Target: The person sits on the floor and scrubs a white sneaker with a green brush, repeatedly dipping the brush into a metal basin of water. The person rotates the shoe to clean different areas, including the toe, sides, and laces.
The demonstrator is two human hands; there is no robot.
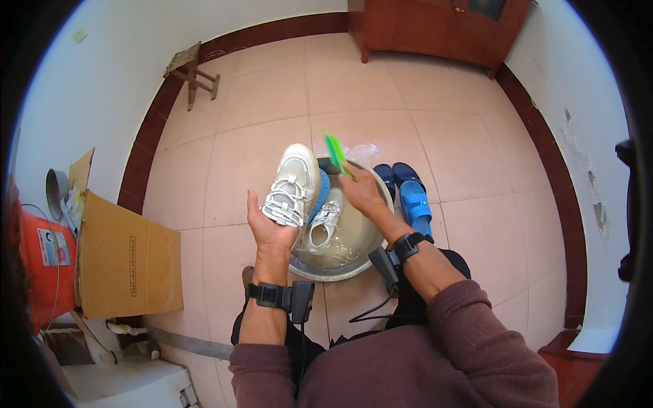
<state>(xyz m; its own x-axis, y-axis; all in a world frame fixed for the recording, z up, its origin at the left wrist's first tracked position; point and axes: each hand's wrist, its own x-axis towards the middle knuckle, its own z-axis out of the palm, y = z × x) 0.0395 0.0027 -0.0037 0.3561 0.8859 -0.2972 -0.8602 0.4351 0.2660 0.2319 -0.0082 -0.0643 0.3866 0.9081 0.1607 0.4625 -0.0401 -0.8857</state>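
My left hand holds up a white lace-up sneaker, its palm at the heel end and most of the fingers hidden by the shoe. A strip of blue sole shows along the sneaker's right side. In my right hand is a bright green brush, slightly blurred and apart from the shoe. Below both hands stands a round metal basin holding cloudy water. Another white sneaker lies in the basin, with its opening towards me.
Dark blue slippers and a light blue slipper are right of the basin. A cardboard box and a red bucket stand at left. Wet patches mark the tiles behind the basin. Farther off are a small stool and a wooden cabinet.
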